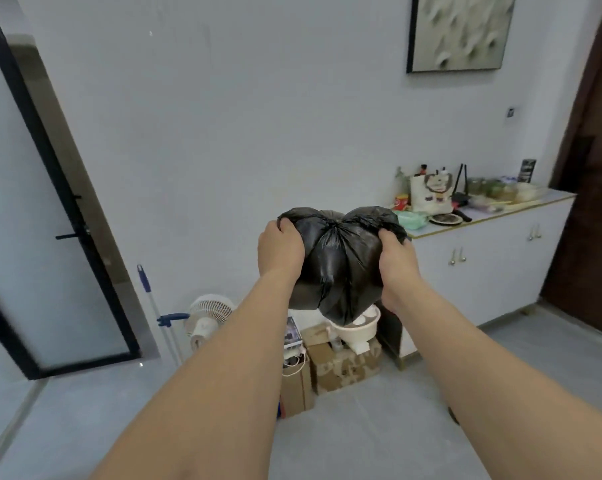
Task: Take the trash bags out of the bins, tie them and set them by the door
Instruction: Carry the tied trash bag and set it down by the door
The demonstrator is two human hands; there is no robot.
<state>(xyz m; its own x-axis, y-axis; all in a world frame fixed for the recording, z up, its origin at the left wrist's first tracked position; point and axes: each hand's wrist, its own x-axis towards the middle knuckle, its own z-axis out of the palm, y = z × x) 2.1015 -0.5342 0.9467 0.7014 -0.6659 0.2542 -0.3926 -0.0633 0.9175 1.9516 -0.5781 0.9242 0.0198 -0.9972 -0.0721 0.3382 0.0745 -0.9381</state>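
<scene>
Two bare forearms reach forward from the bottom of the view, and between the hands hangs a black trash bag [339, 268], held up in the air above the floor. The left hand [280, 249] grips the bag's upper left corner, fingers curled into the plastic; the right hand [398, 263] grips the upper right corner the same way. The bag's top is drawn together at a gathered point in the middle, with a puffed lobe on each side, so its mouth end faces up and away from the person. Its long axis runs roughly top to bottom, the rounded belly narrowing to a low tip. Whether the gather is a finished knot is hard to tell, as the folds are dark and slightly blurred.

Below the bag, on the grey floor [379, 445], stand cardboard boxes [346, 367] with a pale plastic bin [356, 327] sitting on them. To the left of these are a small white fan [208, 318] and a mop handle [154, 306] leaning on the white wall. Further left is a glass door [50, 244] in a black frame. To the right a white cabinet serves as a table [493, 251], its top crowded with a tote bag [431, 194], jars and dishes. Above it hangs a framed picture [460, 31], and a dark wooden door [590, 216] fills the right edge.
</scene>
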